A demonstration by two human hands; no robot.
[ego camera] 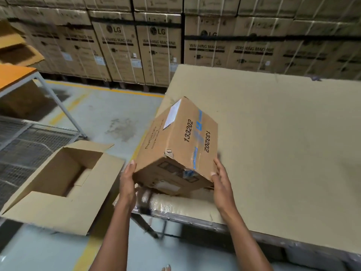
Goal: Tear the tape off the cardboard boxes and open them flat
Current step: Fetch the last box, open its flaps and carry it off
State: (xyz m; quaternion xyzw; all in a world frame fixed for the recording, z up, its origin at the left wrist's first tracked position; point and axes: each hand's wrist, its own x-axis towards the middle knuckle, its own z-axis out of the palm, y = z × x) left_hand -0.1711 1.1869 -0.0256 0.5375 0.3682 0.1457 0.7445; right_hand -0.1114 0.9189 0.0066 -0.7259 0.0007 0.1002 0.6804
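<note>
A closed brown cardboard box [176, 141], printed 133202 twice, sits tilted at the near left corner of a work table [273, 133] covered with flat cardboard. Clear tape with blue print [196, 151] runs along its top seam and down the near end, where it is crumpled. A white label sticks on the far top edge. My left hand [128, 179] presses flat against the box's left near side with straight fingers. My right hand [221, 178] presses against its right near corner, fingers straight. The box is held between both palms.
An open empty cardboard box [60, 186] stands to the left, flaps spread. Behind it lie a wire mesh cage [21, 141] and an orange-topped table [15, 75]. Stacked washing machine cartons [156, 45] wall the far side. Yellow floor lines run between.
</note>
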